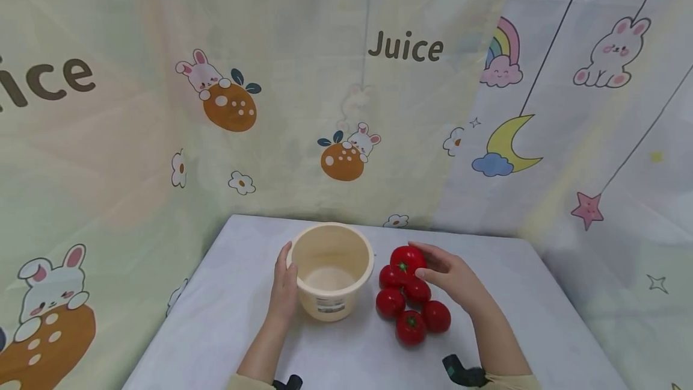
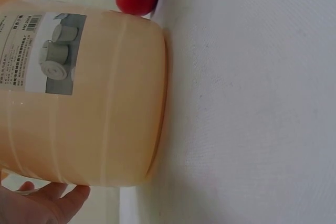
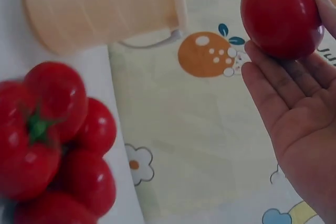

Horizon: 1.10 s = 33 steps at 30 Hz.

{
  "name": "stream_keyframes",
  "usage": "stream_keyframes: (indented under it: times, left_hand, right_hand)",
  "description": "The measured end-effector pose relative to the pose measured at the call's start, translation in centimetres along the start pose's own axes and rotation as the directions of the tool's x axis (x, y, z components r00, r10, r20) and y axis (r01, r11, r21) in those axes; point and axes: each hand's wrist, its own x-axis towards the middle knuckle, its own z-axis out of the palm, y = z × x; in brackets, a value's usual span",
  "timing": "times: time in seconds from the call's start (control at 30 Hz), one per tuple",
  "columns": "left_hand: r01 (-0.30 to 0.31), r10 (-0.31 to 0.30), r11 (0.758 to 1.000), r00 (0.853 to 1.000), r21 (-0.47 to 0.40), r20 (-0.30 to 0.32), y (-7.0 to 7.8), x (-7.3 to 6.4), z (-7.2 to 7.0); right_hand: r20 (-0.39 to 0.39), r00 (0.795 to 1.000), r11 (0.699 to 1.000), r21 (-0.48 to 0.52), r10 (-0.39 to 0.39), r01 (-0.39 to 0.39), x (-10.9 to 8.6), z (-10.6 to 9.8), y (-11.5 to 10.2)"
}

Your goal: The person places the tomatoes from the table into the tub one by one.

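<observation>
A cream plastic bucket stands upright on the table, with nothing inside it that I can see. My left hand rests against its left side, fingers fairly straight along the wall; the left wrist view shows those fingertips touching the bucket. To the right of the bucket, my right hand holds a red tomato between thumb and fingers. In the right wrist view this tomato is raised off the table. Several more tomatoes lie clustered just below that hand.
The white table ends at a back edge against a printed cloth wall. A label is on the bucket's near side. The bucket's handle hangs at its far side.
</observation>
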Motion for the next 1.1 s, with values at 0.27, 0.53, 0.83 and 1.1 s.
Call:
stream_keyframes:
  times: [0.27, 0.53, 0.83, 1.1]
  left_hand:
    - [0.012, -0.012, 1.000, 1.000, -0.007, -0.006, 0.3, -0.2, 0.2]
    - [0.000, 0.001, 1.000, 1.000, 0.014, -0.020, 0.4, -0.4, 0.2]
    - [0.019, -0.019, 1.000, 1.000, 0.012, -0.023, 0.5, -0.1, 0.1]
    - [0.066, -0.065, 0.998, 0.998, 0.016, -0.025, 0.2, 0.1, 0.3]
  right_hand:
    - [0.146, 0.987, 0.997, 0.051, -0.063, 0.056, 5.4, 1.0, -3.0]
    - [0.304, 0.950, 0.998, 0.007, -0.067, 0.068, 9.2, 2.9, -6.1]
    - [0.466, 0.884, 0.988, -0.112, -0.040, 0.103, 12.3, 4.9, -7.5]
    - [0.566, 0.821, 0.984, -0.178, 0.079, 0.028, 14.3, 6.5, -7.9]
